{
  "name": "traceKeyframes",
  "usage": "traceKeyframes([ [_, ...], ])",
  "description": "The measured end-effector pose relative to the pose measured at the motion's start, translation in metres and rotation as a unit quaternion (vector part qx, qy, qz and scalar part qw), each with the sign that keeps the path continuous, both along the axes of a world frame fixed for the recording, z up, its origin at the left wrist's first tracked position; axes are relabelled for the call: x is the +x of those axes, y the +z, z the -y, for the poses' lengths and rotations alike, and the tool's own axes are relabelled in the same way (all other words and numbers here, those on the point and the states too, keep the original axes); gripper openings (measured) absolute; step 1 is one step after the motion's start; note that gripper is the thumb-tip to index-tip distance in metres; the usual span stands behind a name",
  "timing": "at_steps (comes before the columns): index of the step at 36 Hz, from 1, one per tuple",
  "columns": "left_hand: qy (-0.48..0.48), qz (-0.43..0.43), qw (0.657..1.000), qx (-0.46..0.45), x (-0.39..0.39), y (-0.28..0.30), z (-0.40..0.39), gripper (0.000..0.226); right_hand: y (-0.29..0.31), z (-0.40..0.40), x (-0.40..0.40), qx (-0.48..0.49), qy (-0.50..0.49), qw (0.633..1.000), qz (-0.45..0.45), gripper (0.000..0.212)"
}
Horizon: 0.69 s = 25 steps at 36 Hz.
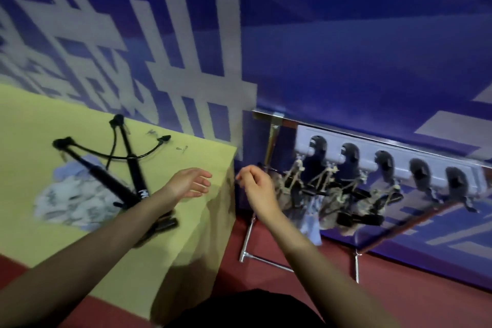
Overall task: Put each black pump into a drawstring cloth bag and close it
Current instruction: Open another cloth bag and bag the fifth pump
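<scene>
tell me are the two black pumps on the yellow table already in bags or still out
Out. Both black pumps lie bare and crossed on the yellow table, partly over the crumpled cloth bags.

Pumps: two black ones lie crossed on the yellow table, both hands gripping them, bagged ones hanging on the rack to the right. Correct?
Not quite: in the head view neither the left hand nor the right hand grips them. Both hover off the table's right edge. The two black pumps do lie crossed on the yellow table, and bagged ones hang on the rack.
</scene>
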<state>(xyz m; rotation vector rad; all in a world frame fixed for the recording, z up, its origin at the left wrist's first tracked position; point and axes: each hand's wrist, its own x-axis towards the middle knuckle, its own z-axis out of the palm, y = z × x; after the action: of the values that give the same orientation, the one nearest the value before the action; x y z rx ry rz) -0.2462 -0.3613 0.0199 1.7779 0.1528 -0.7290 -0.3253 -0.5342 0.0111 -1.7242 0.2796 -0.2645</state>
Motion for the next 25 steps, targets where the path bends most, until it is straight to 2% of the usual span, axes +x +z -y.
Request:
traceKeyframes([
  [7,0.047,0.003,0.995,0.083,0.038,-0.03,-0.148,0.025,-0.037,-0.148,0.048,-0.003,0.023,0.992,-0.127,0.031],
  [9,0.057,0.031,0.992,0.111,0.048,-0.042,-0.196,0.023,-0.053,-0.184,0.059,-0.031,0.053,0.985,-0.164,0.033],
  [13,0.052,0.052,0.982,0.176,0.059,-0.059,-0.274,0.019,-0.073,-0.23,0.069,-0.103,0.06,0.97,-0.21,0.021],
  [16,0.019,0.059,0.965,0.256,0.072,-0.081,-0.325,0.034,-0.077,-0.258,0.07,-0.148,0.044,0.964,-0.218,0.021],
  [19,0.042,0.067,0.944,0.32,0.091,-0.099,-0.361,0.042,-0.084,-0.278,0.077,-0.204,0.066,0.955,-0.206,0.017],
  [22,0.052,0.106,0.926,0.359,0.11,-0.106,-0.379,0.055,-0.093,-0.295,0.089,-0.29,0.132,0.919,-0.231,0.031],
  [25,0.074,0.086,0.928,0.355,0.126,-0.115,-0.388,0.067,-0.091,-0.302,0.096,-0.337,0.166,0.889,-0.263,0.044],
])
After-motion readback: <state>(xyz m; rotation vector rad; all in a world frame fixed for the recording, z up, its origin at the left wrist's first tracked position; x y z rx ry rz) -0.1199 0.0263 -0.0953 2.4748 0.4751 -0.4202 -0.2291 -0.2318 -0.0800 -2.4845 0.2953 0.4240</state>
